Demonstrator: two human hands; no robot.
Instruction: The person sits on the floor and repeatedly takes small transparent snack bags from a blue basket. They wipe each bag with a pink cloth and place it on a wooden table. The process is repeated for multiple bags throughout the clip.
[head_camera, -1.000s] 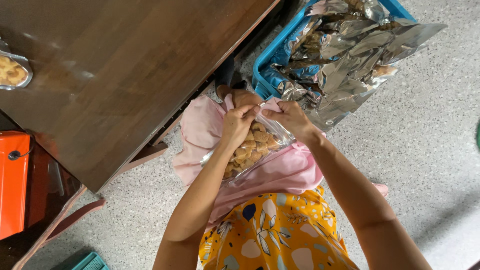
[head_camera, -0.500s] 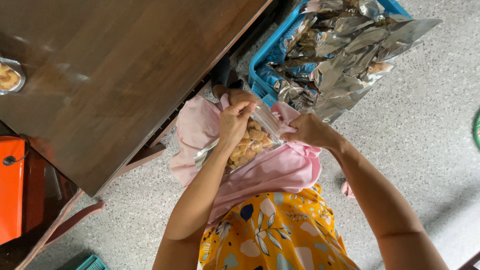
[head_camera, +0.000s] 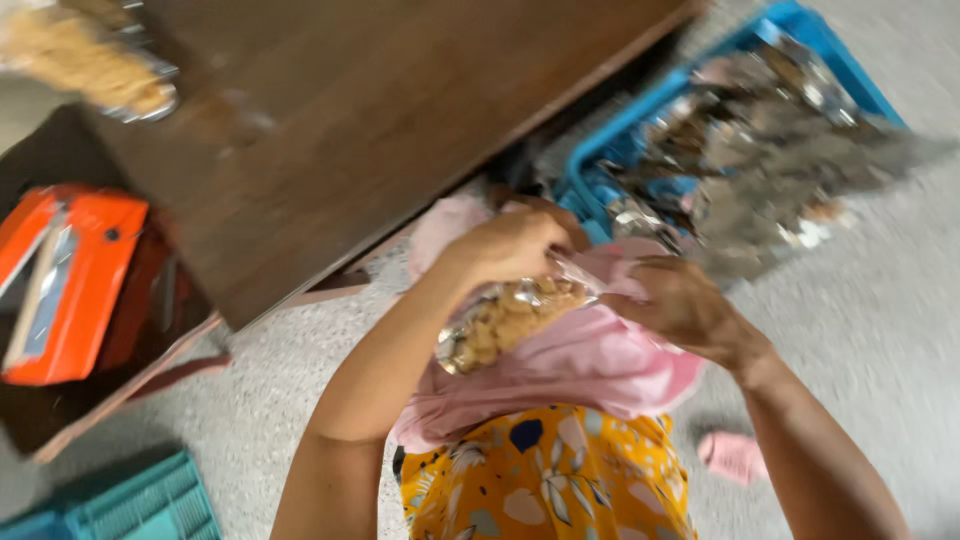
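Snack bag (head_camera: 505, 322) between both hands, table (head_camera: 340, 130) to its left, crate (head_camera: 700, 130) beyond it.

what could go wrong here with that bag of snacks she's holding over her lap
1. The clear plastic bag of golden-brown snacks hangs tilted between the left hand and right hand, gripped only at its upper end; if that end is open, pieces may spill onto the pink cloth on the lap.
2. The picture is blurred, so the head is likely moving; a loose grip might drop the bag onto the speckled grey floor.
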